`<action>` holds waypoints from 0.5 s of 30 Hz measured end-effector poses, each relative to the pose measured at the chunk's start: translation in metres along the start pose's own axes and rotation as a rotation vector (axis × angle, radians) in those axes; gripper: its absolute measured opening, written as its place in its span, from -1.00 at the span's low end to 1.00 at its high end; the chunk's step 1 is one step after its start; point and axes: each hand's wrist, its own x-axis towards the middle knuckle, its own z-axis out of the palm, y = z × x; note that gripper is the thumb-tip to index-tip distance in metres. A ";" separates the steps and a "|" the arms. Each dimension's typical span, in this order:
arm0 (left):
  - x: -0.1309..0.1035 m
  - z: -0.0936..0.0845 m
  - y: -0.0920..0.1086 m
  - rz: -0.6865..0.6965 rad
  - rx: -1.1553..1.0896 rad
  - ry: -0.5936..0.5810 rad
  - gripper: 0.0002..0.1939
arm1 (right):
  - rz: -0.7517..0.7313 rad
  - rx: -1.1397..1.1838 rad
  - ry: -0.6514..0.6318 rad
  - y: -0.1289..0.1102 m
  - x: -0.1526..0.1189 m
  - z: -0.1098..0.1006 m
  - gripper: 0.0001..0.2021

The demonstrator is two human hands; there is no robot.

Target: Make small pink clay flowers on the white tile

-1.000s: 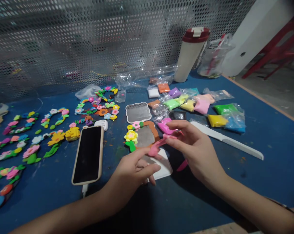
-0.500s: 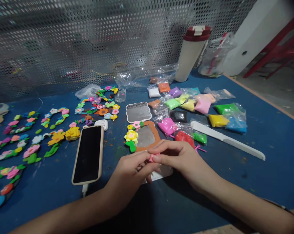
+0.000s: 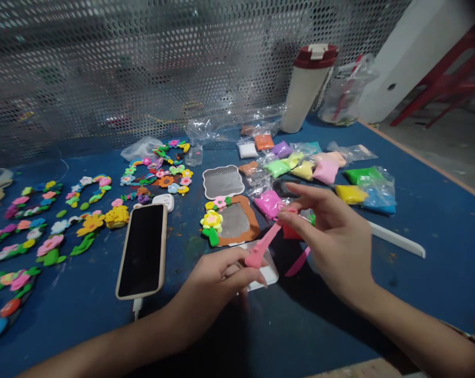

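Note:
A lump of soft pink clay (image 3: 255, 258) is stretched into a tapering strip between my two hands. My left hand (image 3: 225, 275) pinches its thicker end between thumb and fingertips. Fingertips of my right hand (image 3: 327, 231) are closed on the thin upper end, farther right. Below the clay lies a white plate-like piece (image 3: 267, 274), partly covered by my left hand. Just beyond stands out a wavy-edged mirror (image 3: 237, 220) rimmed with brown clay, with yellow and pink flowers and green leaves at its left. A magenta blade-shaped tool (image 3: 298, 262) shows beside my right hand; whether it touches the hand I cannot tell.
Bagged coloured clay (image 3: 326, 170) lies behind my right hand, near a white comb (image 3: 398, 239). A plain wavy mirror (image 3: 223, 181), a phone (image 3: 141, 251) on a cable and several clay-decorated frames (image 3: 91, 191) are leftward. A tumbler (image 3: 308, 89) stands by the perforated metal panel (image 3: 143, 68).
My right hand has moved right and up, away from my left, drawing the pink clay out into a strip. The magenta blade has come into view. My left hand has barely moved.

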 end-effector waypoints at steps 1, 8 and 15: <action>0.001 0.000 -0.001 -0.007 -0.033 0.003 -0.90 | -0.065 0.015 0.018 0.000 -0.001 -0.001 -0.77; 0.001 0.001 0.000 0.027 -0.250 -0.047 -0.75 | -0.125 0.234 -0.532 -0.005 -0.011 0.004 -0.91; 0.000 0.000 0.002 0.025 -0.181 -0.030 -0.87 | -0.147 0.137 -0.439 0.003 -0.013 0.011 -0.96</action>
